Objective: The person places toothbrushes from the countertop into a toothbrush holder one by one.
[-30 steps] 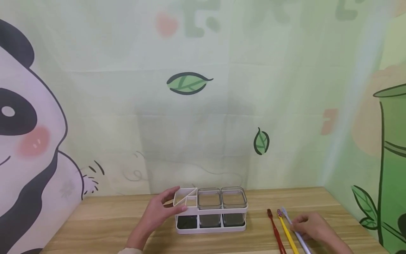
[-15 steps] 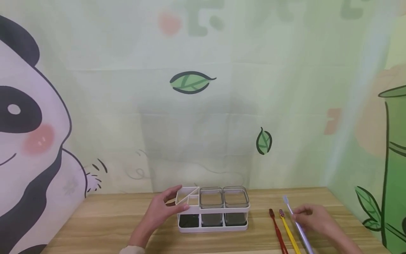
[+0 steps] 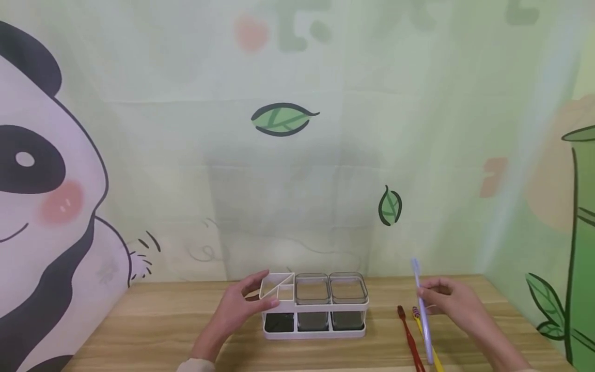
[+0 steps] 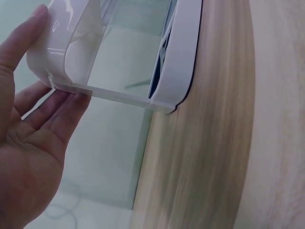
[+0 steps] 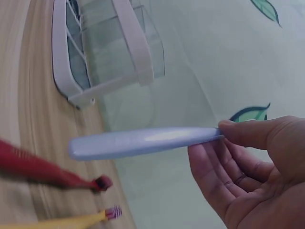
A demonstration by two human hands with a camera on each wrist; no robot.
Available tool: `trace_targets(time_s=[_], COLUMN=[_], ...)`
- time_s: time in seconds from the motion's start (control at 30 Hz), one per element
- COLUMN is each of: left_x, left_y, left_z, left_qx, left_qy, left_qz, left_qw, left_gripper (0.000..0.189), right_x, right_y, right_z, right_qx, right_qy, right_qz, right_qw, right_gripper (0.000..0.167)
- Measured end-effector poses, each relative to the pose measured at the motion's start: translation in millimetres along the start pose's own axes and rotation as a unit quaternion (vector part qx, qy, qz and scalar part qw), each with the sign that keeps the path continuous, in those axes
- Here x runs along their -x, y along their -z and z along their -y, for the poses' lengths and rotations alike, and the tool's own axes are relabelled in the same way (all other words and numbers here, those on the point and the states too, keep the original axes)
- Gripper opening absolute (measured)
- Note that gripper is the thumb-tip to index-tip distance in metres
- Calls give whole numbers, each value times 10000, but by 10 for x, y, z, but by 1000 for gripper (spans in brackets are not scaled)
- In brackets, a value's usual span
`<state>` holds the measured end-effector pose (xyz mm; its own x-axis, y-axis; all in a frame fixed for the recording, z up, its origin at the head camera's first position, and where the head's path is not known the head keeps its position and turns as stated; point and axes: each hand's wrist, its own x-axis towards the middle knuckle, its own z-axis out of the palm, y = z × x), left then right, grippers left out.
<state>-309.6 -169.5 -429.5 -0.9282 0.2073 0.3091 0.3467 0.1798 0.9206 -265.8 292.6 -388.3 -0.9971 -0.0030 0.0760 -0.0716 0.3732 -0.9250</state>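
Observation:
A white toothbrush holder (image 3: 316,335) stands on the table, with a divided section on its left and two clear cups (image 3: 312,289) in its upper frame. My left hand (image 3: 237,305) grips the upper left end, thumb in front and fingers at the side, as the left wrist view confirms. Between thumb and fingers, my right hand (image 3: 453,302) pinches a lavender toothbrush (image 3: 424,320), raised nearly upright with its head at the top. Its handle (image 5: 143,143) fills the middle of the right wrist view. Below it lie a red toothbrush (image 3: 410,336) and a partly covered yellow toothbrush (image 3: 437,361).
The wooden table (image 3: 158,320) ends at a pale green cloth backdrop (image 3: 297,206) close behind the holder. A printed panda (image 3: 69,258) is on the left, green bamboo (image 3: 583,248) on the right.
My right hand has lifted the lavender toothbrush off the table, and it has swung more upright and leftward over the yellow one. My left hand keeps its grip on the holder.

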Motion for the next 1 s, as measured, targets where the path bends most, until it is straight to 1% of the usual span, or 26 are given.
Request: trace_targets(time_s=[0.23,0.4,0.63,0.87,1.0], left_x=[-16,-16,-23,-18,-14], left_y=[6,6,8,1,6], left_z=[10,13,28,41,41], left_qx=[17,75,63,-96,-82], left_qy=[-51,-55,-80,136,124], left_qz=[94,140,149,-8,-20], left_qw=[9999,9999,9998,9999,9999], left_gripper=[74,74,74,76,77], right_x=[-31,-70,-135,-199,-233], right_y=[-143,-271,-470,-686,-802], right_z=[201,349,551,736,820], right_qx=[9,-230,-584,-755,-904], right_qy=[197,361,753,1066,1140], right_qz=[-168,-153,-60,-64,-59], right_qw=[9997,9990,9954,9914,9893], right_gripper=[36,33,32,29,28])
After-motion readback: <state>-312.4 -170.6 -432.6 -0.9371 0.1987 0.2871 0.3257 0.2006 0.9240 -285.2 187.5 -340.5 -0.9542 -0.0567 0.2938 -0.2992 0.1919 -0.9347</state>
